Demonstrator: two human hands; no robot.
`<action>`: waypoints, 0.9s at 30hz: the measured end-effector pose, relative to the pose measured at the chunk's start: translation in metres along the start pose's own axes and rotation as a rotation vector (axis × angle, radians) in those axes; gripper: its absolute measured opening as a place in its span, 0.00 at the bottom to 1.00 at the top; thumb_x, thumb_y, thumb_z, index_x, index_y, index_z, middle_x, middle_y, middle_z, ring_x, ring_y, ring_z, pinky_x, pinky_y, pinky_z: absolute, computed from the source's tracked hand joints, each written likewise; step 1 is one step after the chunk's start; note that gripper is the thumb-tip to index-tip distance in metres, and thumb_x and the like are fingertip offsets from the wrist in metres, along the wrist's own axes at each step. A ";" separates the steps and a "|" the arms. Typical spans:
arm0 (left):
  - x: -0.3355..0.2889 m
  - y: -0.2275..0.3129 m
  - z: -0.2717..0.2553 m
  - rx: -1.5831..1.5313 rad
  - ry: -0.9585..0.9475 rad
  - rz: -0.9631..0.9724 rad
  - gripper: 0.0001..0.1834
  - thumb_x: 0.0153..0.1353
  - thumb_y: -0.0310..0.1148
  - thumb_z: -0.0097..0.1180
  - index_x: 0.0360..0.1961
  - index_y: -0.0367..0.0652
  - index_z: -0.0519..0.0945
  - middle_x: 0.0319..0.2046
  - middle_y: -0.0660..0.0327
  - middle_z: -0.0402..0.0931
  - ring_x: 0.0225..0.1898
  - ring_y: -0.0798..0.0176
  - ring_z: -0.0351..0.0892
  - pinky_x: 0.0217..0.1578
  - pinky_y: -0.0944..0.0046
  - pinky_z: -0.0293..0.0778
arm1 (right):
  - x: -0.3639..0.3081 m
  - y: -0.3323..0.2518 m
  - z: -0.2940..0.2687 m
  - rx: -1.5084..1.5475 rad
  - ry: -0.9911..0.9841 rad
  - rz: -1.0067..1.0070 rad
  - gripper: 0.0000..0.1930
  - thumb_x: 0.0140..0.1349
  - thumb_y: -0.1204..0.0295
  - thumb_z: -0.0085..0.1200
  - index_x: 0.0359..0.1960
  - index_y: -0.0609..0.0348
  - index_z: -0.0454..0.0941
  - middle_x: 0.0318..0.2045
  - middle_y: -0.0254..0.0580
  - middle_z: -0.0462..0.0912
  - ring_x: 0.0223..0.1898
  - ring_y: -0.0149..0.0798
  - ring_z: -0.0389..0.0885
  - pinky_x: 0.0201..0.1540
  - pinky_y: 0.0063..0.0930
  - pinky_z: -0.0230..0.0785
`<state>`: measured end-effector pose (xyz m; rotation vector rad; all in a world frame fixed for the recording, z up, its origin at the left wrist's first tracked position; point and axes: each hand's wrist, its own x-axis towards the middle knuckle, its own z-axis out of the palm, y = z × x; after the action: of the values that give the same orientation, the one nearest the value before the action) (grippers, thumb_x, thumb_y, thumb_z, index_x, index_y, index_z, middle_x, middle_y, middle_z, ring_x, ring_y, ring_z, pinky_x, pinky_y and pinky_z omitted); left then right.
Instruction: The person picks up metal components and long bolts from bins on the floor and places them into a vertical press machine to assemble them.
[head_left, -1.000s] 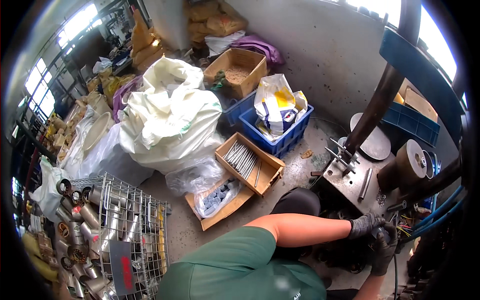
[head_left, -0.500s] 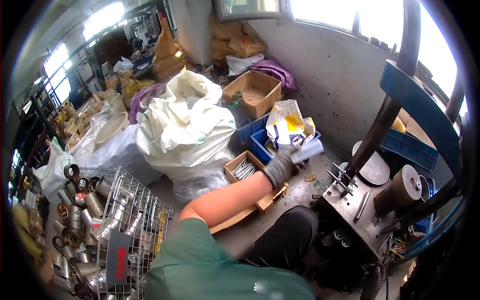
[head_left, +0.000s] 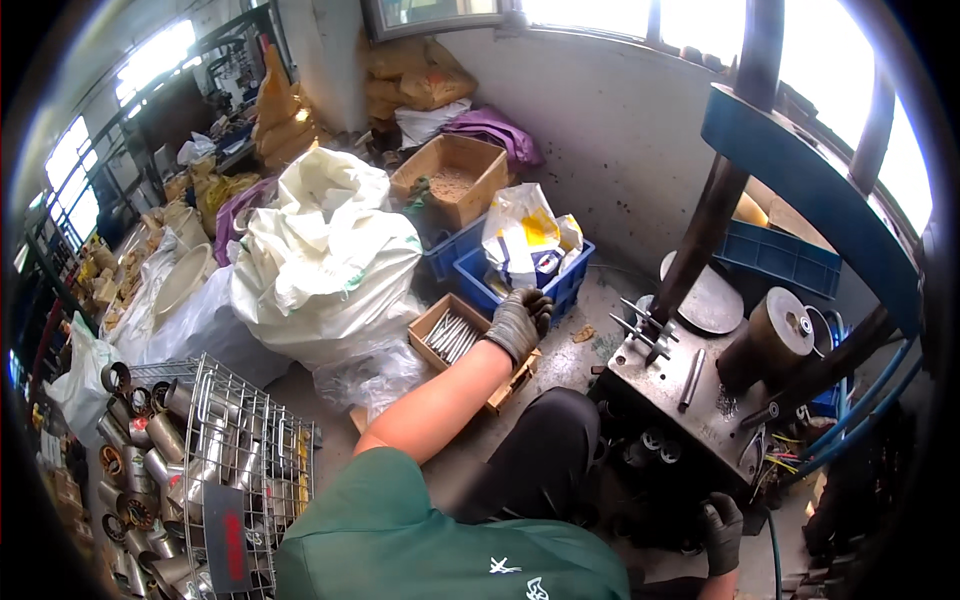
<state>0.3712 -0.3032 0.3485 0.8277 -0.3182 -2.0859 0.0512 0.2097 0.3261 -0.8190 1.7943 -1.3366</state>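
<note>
A: How is the left hand lying relative to the blue crate?

B: The gloved left hand (head_left: 521,324) is overlapping the near wall of the blue crate (head_left: 570,281) in this view; whether it is touching, one cannot tell. Its fingers are appearing curled, and whether they are gripping anything is remaining hidden.

A: What is occupying the space about the crate?

B: A cardboard box (head_left: 512,387) is standing just left of the crate, nearer the person, and is containing slender metal rods (head_left: 452,338). A white, yellow and blue bag (head_left: 517,235) is sitting inside the crate.

A: And the right hand?

B: The gloved right hand (head_left: 722,532) is hanging well apart from the crate, to its right and nearer the person, fingers bent; a grip cannot be told. Right of the crate, a metal worktop (head_left: 650,375) is carrying a loose bar (head_left: 692,380).
</note>
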 end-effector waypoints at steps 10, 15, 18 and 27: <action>0.021 -0.171 0.122 0.024 0.035 -0.168 0.12 0.71 0.41 0.53 0.35 0.46 0.80 0.27 0.65 0.80 0.23 0.67 0.79 0.21 0.70 0.76 | 0.009 -0.007 0.027 -0.666 0.206 -0.391 0.15 0.61 0.72 0.65 0.48 0.62 0.83 0.42 0.54 0.85 0.45 0.56 0.85 0.51 0.42 0.78; 0.027 -0.177 0.115 0.140 0.380 -0.029 0.10 0.71 0.41 0.54 0.34 0.49 0.77 0.22 0.67 0.74 0.20 0.67 0.77 0.19 0.69 0.76 | -0.002 0.002 0.026 -0.687 0.263 -0.431 0.14 0.60 0.74 0.64 0.47 0.62 0.82 0.41 0.52 0.84 0.45 0.56 0.85 0.50 0.43 0.78; 0.055 -0.168 0.107 0.100 0.360 -0.153 0.17 0.71 0.47 0.54 0.41 0.43 0.73 0.25 0.62 0.78 0.24 0.63 0.82 0.23 0.66 0.81 | 0.006 0.006 0.017 -0.711 0.324 -0.504 0.14 0.59 0.76 0.63 0.47 0.62 0.82 0.41 0.52 0.84 0.45 0.56 0.85 0.50 0.43 0.79; 0.062 -0.156 0.100 0.220 0.092 -0.246 0.10 0.68 0.34 0.51 0.31 0.42 0.76 0.21 0.62 0.77 0.21 0.66 0.80 0.22 0.69 0.82 | 0.102 -0.072 -0.005 -0.930 0.689 -0.657 0.16 0.59 0.70 0.64 0.48 0.63 0.84 0.50 0.53 0.84 0.53 0.57 0.80 0.59 0.47 0.74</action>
<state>0.1816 -0.2640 0.3187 1.1395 -0.4184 -2.2579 -0.0022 0.1089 0.3779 -1.6936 2.9470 -1.1960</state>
